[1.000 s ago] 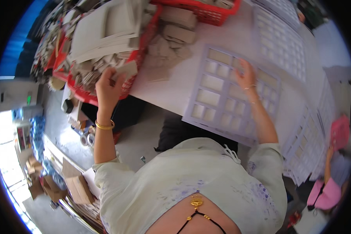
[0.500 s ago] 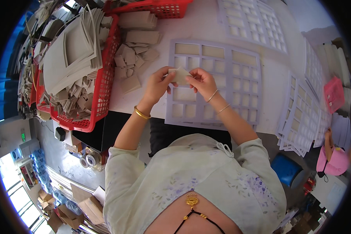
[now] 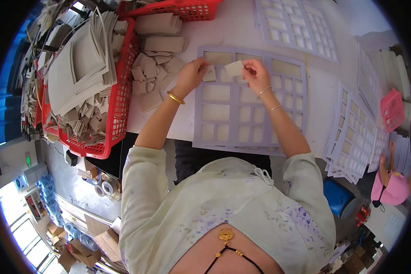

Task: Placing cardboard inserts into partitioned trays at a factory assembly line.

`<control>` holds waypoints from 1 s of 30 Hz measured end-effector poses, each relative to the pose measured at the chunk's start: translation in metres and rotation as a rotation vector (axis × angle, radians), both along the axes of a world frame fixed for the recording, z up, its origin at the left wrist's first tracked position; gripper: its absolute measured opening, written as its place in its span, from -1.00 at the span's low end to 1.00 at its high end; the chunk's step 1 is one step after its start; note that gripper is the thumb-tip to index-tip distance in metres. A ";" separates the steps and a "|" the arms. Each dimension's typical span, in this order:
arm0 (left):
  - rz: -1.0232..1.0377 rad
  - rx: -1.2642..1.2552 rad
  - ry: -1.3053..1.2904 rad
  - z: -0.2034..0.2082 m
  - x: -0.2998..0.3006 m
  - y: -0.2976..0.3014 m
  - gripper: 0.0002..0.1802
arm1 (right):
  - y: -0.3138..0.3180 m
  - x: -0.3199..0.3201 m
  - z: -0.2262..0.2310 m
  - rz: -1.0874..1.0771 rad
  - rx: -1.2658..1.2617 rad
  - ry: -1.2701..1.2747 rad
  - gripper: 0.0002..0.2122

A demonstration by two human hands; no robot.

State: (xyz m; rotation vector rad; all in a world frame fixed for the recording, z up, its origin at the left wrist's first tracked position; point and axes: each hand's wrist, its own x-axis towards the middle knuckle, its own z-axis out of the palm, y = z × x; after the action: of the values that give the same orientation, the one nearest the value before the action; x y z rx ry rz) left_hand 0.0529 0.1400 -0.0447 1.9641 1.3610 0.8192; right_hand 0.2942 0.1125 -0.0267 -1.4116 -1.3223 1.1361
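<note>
Over the grid panel, my left hand [image 3: 192, 75] pinches a small beige cardboard piece [image 3: 209, 74] near the upper left openings. My right hand [image 3: 257, 76] is closed on the edge of another beige cardboard card [image 3: 234, 68], held a little to the right of the first. Beneath both lies a pale lavender grid panel [image 3: 230, 100] with rectangular openings of several sizes, backed in cream. It rests on another similar sheet whose lower edge peeks out. Fingertips partly cover both pieces.
Left of my arm stands a red plastic basket [image 3: 123, 91] heaped with cardboard offcuts. Loose cardboard pieces [image 3: 148, 68] and stacked strips lie beside it. More grid panels [image 3: 297, 27] rest at the back, and others [image 3: 351, 132] overlap at the right. A person in pink [image 3: 392, 188] is at far right.
My hands have moved apart and slightly away from me. The cardboard pieces, held together before, are now separate, one in each hand.
</note>
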 end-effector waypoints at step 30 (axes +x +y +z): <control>0.060 0.306 0.280 0.018 0.003 -0.041 -0.81 | 0.020 -0.027 -0.011 0.295 0.221 -0.818 -0.86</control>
State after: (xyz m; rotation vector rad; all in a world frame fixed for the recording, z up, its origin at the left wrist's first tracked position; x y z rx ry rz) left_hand 0.0556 0.0992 -0.0268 2.3564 1.5329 0.8448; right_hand 0.2674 0.1329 -0.0374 -1.6103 -2.2073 0.5445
